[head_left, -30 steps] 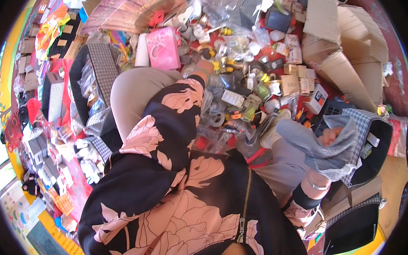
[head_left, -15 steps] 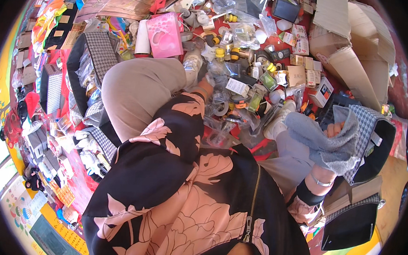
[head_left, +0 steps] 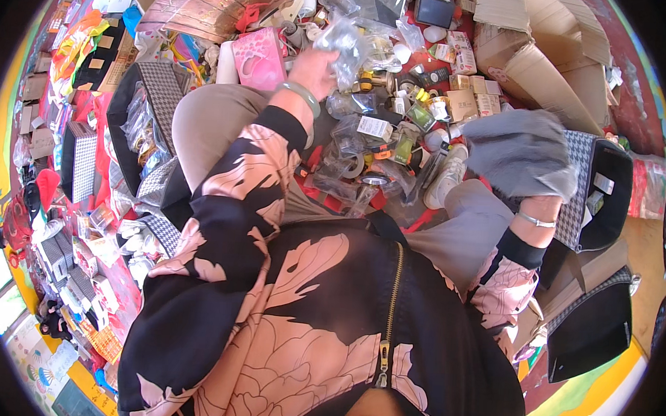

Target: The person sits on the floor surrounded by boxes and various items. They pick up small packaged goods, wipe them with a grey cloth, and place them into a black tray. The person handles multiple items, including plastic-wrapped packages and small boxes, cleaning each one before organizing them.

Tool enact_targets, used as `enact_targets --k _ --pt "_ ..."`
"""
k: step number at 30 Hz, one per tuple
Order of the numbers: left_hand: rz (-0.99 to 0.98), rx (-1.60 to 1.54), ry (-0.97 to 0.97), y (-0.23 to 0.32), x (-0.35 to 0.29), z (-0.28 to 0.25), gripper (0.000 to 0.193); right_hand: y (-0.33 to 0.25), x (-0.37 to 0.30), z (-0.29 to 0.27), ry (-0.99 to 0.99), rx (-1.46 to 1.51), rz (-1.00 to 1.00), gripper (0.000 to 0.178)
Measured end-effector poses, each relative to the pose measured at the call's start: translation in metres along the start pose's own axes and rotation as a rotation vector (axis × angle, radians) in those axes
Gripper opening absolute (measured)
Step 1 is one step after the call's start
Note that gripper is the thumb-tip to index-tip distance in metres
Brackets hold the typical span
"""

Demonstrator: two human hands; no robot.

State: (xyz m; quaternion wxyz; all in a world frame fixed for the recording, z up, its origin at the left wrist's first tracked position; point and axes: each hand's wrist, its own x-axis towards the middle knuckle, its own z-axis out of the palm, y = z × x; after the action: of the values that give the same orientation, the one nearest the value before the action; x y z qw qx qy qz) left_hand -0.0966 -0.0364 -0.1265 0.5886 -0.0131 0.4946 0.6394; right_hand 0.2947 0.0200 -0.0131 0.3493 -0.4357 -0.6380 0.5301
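My left hand [head_left: 314, 73] is raised over the left side of the pile, its fingers closed on a crumpled clear plastic bag [head_left: 344, 49]. What the bag contains, if anything, cannot be made out. On the right, a grey cloth [head_left: 517, 151] drapes over my right hand [head_left: 541, 210] and is held in it; the cloth is blurred and covers the fingers. Between my feet lies the loose pile: a white box [head_left: 375, 127], a roll of tape [head_left: 354, 165], clear bags and several yellow-capped bottles.
A houndstooth storage box [head_left: 597, 193] stands by my right hand, with an open cardboard box [head_left: 551, 76] beyond. A pink box [head_left: 259, 57] sits past my left knee. Another houndstooth box [head_left: 162, 97] full of plastic bags is at the left.
My left hand has come up from the pile and moved away from me, now with a clear plastic bag. The grey cloth in my right hand has shifted and spread over the fingers.
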Motion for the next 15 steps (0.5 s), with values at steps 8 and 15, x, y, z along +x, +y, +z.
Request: enact_targets --k 8,15 --pt "0.105 0.071 -0.821 0.064 -0.096 0.079 0.051 -0.039 0.014 0.029 -0.308 -1.496 -0.6 0.027" --pt "0.564 0.486 -0.813 0.044 -0.091 0.112 0.037 -0.072 0.046 0.051 -0.396 -1.526 -0.583 0.035"
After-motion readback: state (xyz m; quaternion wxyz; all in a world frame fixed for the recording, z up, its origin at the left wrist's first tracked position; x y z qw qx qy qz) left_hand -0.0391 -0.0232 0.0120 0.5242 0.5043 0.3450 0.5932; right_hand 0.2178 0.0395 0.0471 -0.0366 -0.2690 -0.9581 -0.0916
